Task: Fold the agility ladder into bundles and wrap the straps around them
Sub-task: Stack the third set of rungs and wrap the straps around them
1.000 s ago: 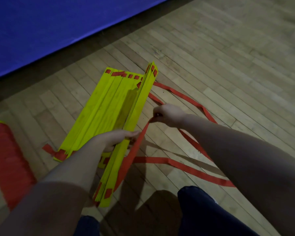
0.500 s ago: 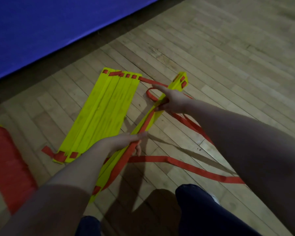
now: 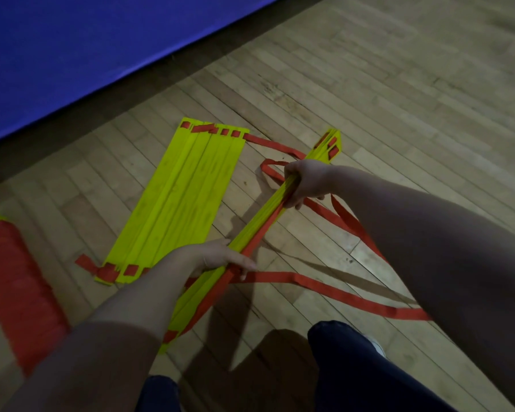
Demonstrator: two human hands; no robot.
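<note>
Yellow rungs stacked into a narrow bundle (image 3: 252,240) are held on edge above the wood floor (image 3: 399,114), slanting away from the knees. The right hand (image 3: 305,182) is clenched round the bundle's far part, fingers (image 3: 293,200) curled under it, with the red strap (image 3: 324,285) pressed against it; the forearm is stretched forward. The left hand (image 3: 217,257) is clasped over the bundle's middle, fingers (image 3: 244,261) only slightly bent across bundle and strap. Loose strap is looped on the floor to the right. Flat rungs (image 3: 179,203) lie to the left, with a red roll (image 3: 15,286) well beyond them.
</note>
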